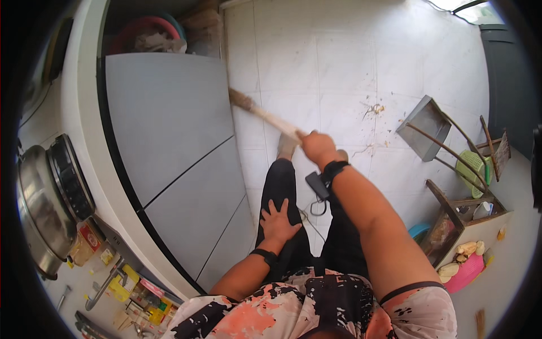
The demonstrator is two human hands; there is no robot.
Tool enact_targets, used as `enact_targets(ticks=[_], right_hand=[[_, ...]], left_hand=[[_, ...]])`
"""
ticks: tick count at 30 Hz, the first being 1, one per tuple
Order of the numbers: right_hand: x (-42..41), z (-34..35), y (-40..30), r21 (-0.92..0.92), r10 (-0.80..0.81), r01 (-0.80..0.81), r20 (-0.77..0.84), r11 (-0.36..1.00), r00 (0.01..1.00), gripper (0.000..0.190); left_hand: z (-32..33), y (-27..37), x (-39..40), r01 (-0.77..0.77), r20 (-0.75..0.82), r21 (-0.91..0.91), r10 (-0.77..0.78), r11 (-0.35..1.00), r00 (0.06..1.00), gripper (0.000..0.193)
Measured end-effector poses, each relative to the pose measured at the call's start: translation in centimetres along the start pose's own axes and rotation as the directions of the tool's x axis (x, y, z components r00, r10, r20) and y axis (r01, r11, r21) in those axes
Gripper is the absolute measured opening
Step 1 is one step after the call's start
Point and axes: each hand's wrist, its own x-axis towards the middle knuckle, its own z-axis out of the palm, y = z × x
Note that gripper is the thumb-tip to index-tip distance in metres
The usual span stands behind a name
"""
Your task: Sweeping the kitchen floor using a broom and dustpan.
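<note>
My right hand (319,147) grips the end of a short broom (277,122) with a pale handle, slightly blurred. Its brown bristles touch or nearly touch the foot of a grey cabinet front (169,97), on the white tiled floor (288,55). My left hand (279,222) lies on my left thigh with its fingers spread, holding nothing. To the right of the broom, small scraps of debris (374,109) are scattered over the tiles. Beyond them a metal dustpan (425,127) with a long handle frame rests on the floor.
At right are a green plastic basket (468,165) and a small wooden cabinet (455,229) bearing a pink basket (465,273). The white counter edge (91,156) runs along my left, with a steel pot (46,199) on it. A pink basin (156,23) sits past the cabinet doors.
</note>
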Motion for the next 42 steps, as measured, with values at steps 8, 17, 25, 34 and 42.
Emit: enact_targets(ticks=[8, 17, 25, 34, 42], right_hand=[[-11.4, 0.2, 11.1, 0.406, 0.388, -0.335, -0.053, 0.85, 0.92, 0.054], [-9.3, 0.9, 0.9, 0.642, 0.34, -0.103, -0.256, 0.76, 0.905, 0.072], [7.2, -4.4, -2.6, 0.154, 0.012, -0.01, -0.013, 0.988, 1.0, 0.062], [-8.6, -1.7, 5.4, 0.77, 0.556, -0.269, -0.131, 0.579, 0.821, 0.064], [2.6, -5.5, -4.2, 0.454, 0.235, -0.19, -0.045, 0.87, 0.971, 0.059]], left_hand=[[-2.5, -3.5, 0.6, 0.012, 0.029, -0.091, -0.01, 0.996, 1.0, 0.094], [-4.6, -3.9, 1.6, 0.016, 0.059, -0.045, -0.013, 0.999, 0.998, 0.094], [-5.2, -4.1, 2.3, -0.009, 0.057, -0.045, 0.012, 0.999, 0.998, 0.095], [-5.9, -5.4, 2.5, -0.003, 0.06, -0.065, 0.007, 0.998, 0.998, 0.094], [-6.5, -5.4, 2.8, 0.005, 0.075, -0.032, -0.003, 0.999, 0.997, 0.092]])
